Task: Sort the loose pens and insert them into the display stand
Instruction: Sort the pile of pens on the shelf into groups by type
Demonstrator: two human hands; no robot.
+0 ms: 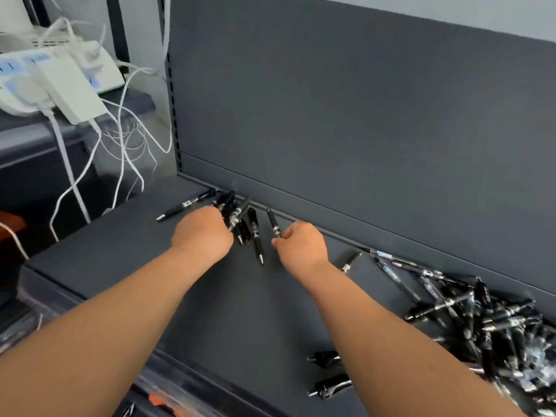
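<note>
**Head view: both hands on black pens at the back of a dark shelf**

Nearest, two stubby black pens (328, 373) lay on the dark shelf (120, 266) just beside the right forearm. Further right, a big tangled pile of loose pens (496, 326) covered the shelf's right end, with a few strays trailing off toward the rear panel.

Mid-shelf, the left hand (204, 233) gripped a bundle of pens (239, 213), fingers curled round it and mostly hidden behind the back of the hand. The right hand (302, 245) pinched a single pen (273, 222) between thumb and curled fingers, the pen tilted up toward the panel. Between the two hands, one pen (258, 245) lay on the shelf, tip toward the camera.

Left of the bundle, another pen (186, 204) lay alone near the rear edge. Behind everything stood the grey back panel (361, 115). Far left, white power strips (60, 79) and cables (126, 139) hung off a separate rack.
</note>
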